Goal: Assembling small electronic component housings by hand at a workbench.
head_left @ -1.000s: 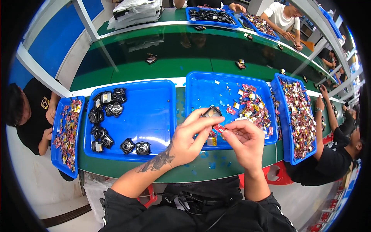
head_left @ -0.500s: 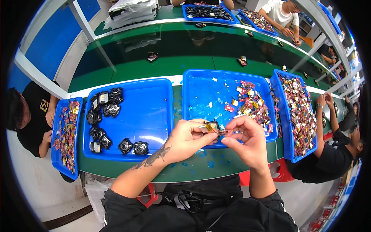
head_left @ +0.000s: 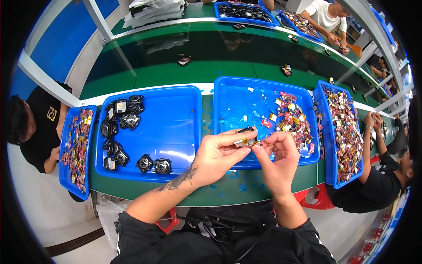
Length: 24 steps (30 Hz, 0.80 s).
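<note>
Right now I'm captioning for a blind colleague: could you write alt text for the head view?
A person's left hand holds a small electronic part, with the right hand at its right end, above a green table. To the left lies a wide blue tray with black cases; beyond the hands, another blue tray holds red-and-white pieces.

1. Casing: small and black, with a dark rim. It is held off the table in the left hand, and the fingers cover part of it. Its exact tilt cannot be determined.
2. Pouch: flat and silver, with a yellow strip. It is located below the casing rim, above the left thumb. Its attachment to the casing cannot be confirmed.
3. Small part: positioned at the pouch's right end, beside the fingertips of the right hand. Its details are too small to resolve.
</note>
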Each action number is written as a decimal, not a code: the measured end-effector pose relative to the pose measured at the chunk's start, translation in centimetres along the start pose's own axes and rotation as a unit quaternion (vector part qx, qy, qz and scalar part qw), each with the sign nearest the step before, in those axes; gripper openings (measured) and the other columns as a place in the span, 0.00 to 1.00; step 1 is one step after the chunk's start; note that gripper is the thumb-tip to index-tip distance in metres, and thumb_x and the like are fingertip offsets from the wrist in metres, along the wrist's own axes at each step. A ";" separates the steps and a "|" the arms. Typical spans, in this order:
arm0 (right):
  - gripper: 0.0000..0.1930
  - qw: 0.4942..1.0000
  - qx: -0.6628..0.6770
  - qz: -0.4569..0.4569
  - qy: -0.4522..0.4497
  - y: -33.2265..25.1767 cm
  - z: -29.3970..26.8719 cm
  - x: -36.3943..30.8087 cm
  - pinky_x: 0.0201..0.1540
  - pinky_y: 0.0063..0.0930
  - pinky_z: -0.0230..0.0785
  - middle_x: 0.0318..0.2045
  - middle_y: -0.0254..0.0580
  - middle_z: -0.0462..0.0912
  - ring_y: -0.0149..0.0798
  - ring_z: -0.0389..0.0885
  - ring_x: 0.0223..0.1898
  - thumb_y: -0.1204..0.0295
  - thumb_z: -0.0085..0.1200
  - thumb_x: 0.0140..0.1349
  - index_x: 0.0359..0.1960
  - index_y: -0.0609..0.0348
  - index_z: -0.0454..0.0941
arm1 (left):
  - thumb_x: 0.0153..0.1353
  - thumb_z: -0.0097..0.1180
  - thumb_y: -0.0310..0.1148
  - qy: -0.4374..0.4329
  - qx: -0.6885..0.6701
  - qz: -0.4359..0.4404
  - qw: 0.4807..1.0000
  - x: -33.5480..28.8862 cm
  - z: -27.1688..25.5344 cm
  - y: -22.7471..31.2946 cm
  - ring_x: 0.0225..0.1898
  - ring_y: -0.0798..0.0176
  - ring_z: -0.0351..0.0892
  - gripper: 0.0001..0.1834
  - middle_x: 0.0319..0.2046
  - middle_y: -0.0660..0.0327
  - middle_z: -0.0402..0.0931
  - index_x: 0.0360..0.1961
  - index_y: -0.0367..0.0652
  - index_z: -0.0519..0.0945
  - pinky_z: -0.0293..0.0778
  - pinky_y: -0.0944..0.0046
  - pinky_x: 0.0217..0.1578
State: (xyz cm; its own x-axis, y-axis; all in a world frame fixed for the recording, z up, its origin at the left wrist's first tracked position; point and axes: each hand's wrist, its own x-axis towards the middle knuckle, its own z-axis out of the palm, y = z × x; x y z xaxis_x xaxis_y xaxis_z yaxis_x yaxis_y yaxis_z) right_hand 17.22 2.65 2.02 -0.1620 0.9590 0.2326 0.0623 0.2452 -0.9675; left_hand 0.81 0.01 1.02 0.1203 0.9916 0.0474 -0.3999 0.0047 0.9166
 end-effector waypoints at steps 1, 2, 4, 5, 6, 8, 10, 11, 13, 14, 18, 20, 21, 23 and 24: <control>0.13 1.000 0.001 0.000 -0.001 0.1 0.0 -0.1 0.32 0.14 0.64 0.28 0.32 0.77 0.20 0.71 0.27 0.82 0.64 0.55 0.36 0.62 0.71 | 0.61 0.53 0.14 0.001 -0.002 -0.011 1.000 0.0 0.1 0.1 0.55 0.61 0.75 0.21 0.58 0.50 0.72 0.57 0.31 0.74 0.73 0.65 0.56; 0.13 1.000 -0.016 -0.013 0.000 0.3 0.0 -0.1 0.31 0.14 0.63 0.28 0.32 0.77 0.21 0.70 0.27 0.82 0.64 0.54 0.36 0.62 0.71 | 0.61 0.53 0.15 0.002 -0.003 -0.021 1.000 0.0 0.2 0.2 0.54 0.62 0.75 0.21 0.58 0.50 0.72 0.57 0.31 0.74 0.73 0.65 0.56; 0.13 0.999 -0.034 -0.028 0.003 0.6 -0.2 -0.1 0.31 0.15 0.63 0.29 0.33 0.77 0.21 0.70 0.28 0.82 0.65 0.53 0.36 0.62 0.72 | 0.62 0.52 0.15 0.007 -0.005 -0.017 1.000 0.0 0.4 0.1 0.54 0.62 0.75 0.21 0.57 0.51 0.73 0.57 0.31 0.74 0.74 0.66 0.55; 0.14 0.997 -0.068 -0.041 -0.001 0.8 -0.4 -0.1 0.32 0.16 0.64 0.30 0.34 0.77 0.23 0.71 0.28 0.82 0.65 0.53 0.37 0.62 0.72 | 0.62 0.52 0.15 0.012 -0.006 -0.013 1.000 -0.1 0.6 0.0 0.54 0.63 0.75 0.21 0.56 0.51 0.73 0.57 0.31 0.74 0.74 0.66 0.55; 0.15 0.993 -0.101 -0.053 -0.004 1.0 -0.5 -0.1 0.32 0.17 0.65 0.32 0.36 0.77 0.24 0.71 0.29 0.82 0.65 0.52 0.39 0.62 0.73 | 0.62 0.52 0.15 0.011 -0.007 -0.013 1.000 -0.1 0.6 0.0 0.54 0.63 0.75 0.21 0.56 0.51 0.73 0.57 0.31 0.74 0.74 0.66 0.55; 0.16 0.991 -0.121 -0.063 0.003 0.9 0.1 0.1 0.33 0.18 0.67 0.34 0.37 0.77 0.26 0.73 0.30 0.82 0.65 0.52 0.41 0.63 0.73 | 0.63 0.52 0.16 0.015 0.008 0.002 1.000 -0.2 0.5 -0.1 0.54 0.63 0.76 0.25 0.53 0.53 0.75 0.62 0.34 0.70 0.74 0.66 0.55; 0.18 0.991 -0.119 -0.059 -0.007 0.6 0.7 0.3 0.34 0.22 0.73 0.37 0.41 0.77 0.31 0.77 0.34 0.82 0.63 0.54 0.47 0.63 0.73 | 0.63 0.52 0.16 0.030 -0.002 0.005 1.000 -0.2 0.9 0.4 0.54 0.63 0.76 0.27 0.53 0.53 0.76 0.64 0.36 0.66 0.74 0.65 0.54; 0.18 0.991 -0.121 -0.060 -0.010 0.5 0.7 0.4 0.34 0.22 0.73 0.37 0.41 0.77 0.31 0.77 0.34 0.82 0.63 0.54 0.47 0.63 0.73 | 0.62 0.52 0.16 0.048 -0.008 0.006 0.999 -0.2 1.0 0.6 0.54 0.62 0.76 0.30 0.52 0.53 0.76 0.67 0.37 0.63 0.74 0.65 0.54; 0.19 0.987 -0.146 -0.056 -0.042 0.3 1.5 0.6 0.35 0.23 0.76 0.38 0.41 0.78 0.32 0.79 0.38 0.84 0.61 0.54 0.49 0.64 0.73 | 0.62 0.52 0.16 0.081 -0.015 0.003 0.997 -0.4 1.1 -0.1 0.55 0.62 0.75 0.32 0.55 0.52 0.73 0.68 0.38 0.59 0.74 0.65 0.54; 0.20 0.980 -0.175 -0.083 -0.053 0.7 1.3 1.0 0.37 0.24 0.77 0.38 0.42 0.79 0.32 0.80 0.38 0.85 0.60 0.55 0.50 0.64 0.72 | 0.62 0.52 0.17 0.107 -0.024 -0.003 0.994 -0.3 1.2 -0.5 0.57 0.61 0.73 0.34 0.57 0.50 0.71 0.69 0.39 0.56 0.74 0.64 0.54; 0.21 0.976 -0.135 -0.056 -0.163 0.1 1.7 5.4 0.37 0.24 0.76 0.35 0.41 0.80 0.32 0.82 0.36 0.85 0.58 0.56 0.52 0.64 0.69 | 0.64 0.54 0.22 0.114 0.076 0.045 0.990 -0.9 -0.1 0.0 0.62 0.57 0.66 0.38 0.65 0.47 0.57 0.71 0.44 0.49 0.70 0.57 0.58; 0.22 0.970 -0.127 -0.016 -0.208 1.2 1.2 12.2 0.38 0.25 0.76 0.35 0.42 0.81 0.33 0.83 0.33 0.83 0.59 0.55 0.52 0.64 0.70 | 0.59 0.58 0.25 0.028 0.405 0.068 0.912 -2.3 -3.0 4.8 0.55 0.54 0.74 0.31 0.58 0.49 0.69 0.65 0.43 0.65 0.71 0.58 0.56; 0.22 0.967 -0.134 -0.020 -0.214 2.1 0.9 15.8 0.38 0.25 0.76 0.37 0.43 0.82 0.33 0.83 0.32 0.82 0.60 0.54 0.52 0.64 0.70 | 0.55 0.62 0.27 0.026 0.606 0.152 0.781 -3.6 -4.7 6.5 0.49 0.53 0.76 0.24 0.46 0.53 0.78 0.55 0.42 0.76 0.72 0.59 0.50; 0.22 0.956 -0.250 0.034 -0.147 5.2 0.5 22.2 0.38 0.26 0.75 0.41 0.47 0.83 0.33 0.83 0.34 0.77 0.66 0.50 0.49 0.63 0.74 | 0.52 0.65 0.31 0.071 0.700 0.036 0.710 -6.5 -7.4 7.3 0.42 0.51 0.75 0.17 0.38 0.57 0.79 0.45 0.42 0.82 0.72 0.57 0.46; 0.24 0.959 -0.242 0.086 -0.121 6.9 0.6 24.4 0.40 0.28 0.75 0.42 0.49 0.83 0.35 0.84 0.37 0.75 0.69 0.46 0.47 0.62 0.76 | 0.50 0.66 0.32 0.076 0.710 0.001 0.700 -7.6 -7.2 8.0 0.43 0.51 0.75 0.17 0.38 0.57 0.79 0.43 0.41 0.82 0.72 0.57 0.45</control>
State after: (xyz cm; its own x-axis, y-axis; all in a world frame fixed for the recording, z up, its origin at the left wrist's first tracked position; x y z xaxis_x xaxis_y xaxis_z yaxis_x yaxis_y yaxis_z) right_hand 13.08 27.67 1.00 -0.3285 0.9444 -0.0119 0.5491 0.1807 -0.8160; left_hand -9.86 -6.54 5.14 -0.0206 0.9941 0.1065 0.9191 -0.0231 0.3934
